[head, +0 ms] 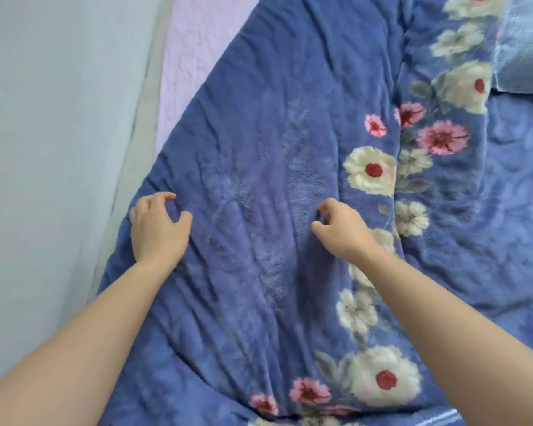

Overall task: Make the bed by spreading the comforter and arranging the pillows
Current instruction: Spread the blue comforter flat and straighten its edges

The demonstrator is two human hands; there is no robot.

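Your left hand (159,227) hovers with fingers curled and spread, gripping nothing, over the blue floral comforter (274,149) near its wall-side edge. Your right hand (340,230) pinches a fold of it mid-bed. The comforter lies wrinkled across the lilac sheet (191,56); a light-blue pillow (523,47) sits far right.

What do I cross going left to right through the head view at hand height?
Pale wall → left hand with curled fingers over the blue comforter → right hand, fingers bent at the fabric → the comforter's strip of white and pink flowers → more rumpled blue bedding.
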